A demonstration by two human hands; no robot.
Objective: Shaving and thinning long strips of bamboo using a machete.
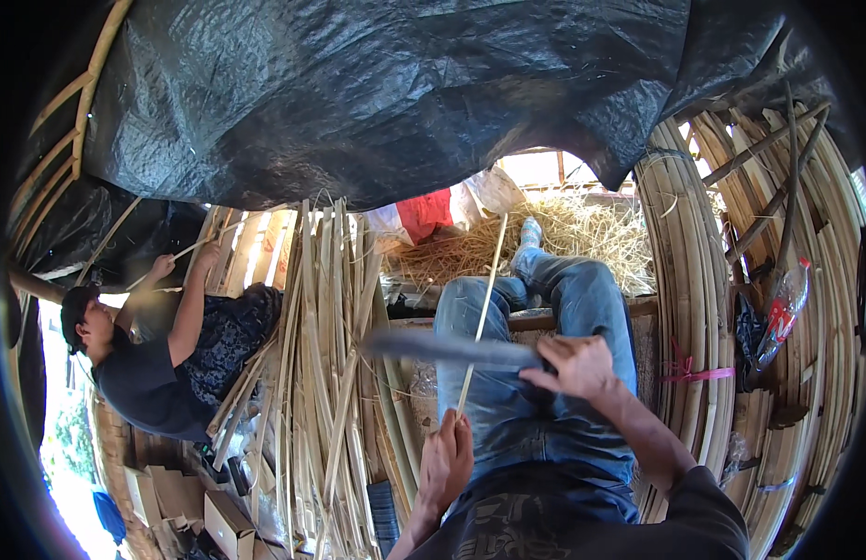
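My left hand [447, 459] is closed around the lower end of a thin, pale bamboo strip [492, 280], which slants up and away over my lap. In my right hand [584, 366], the fingers wrap round the handle of a large knife [433, 348]. Its long dark blade points left, smeared by motion, and crosses the strip above my thighs. Whether the edge touches the strip I cannot tell. Beneath both are my legs in blue jeans [582, 299].
Long split bamboo strips [311, 373] lie at left; a tied bamboo bundle [685, 308] stands at right, near a plastic bottle [785, 313]. Straw [591, 233] covers the far ground. Black sheeting [386, 93] hangs overhead. Another person [162, 364] handles a strip at left, above cardboard boxes [229, 527].
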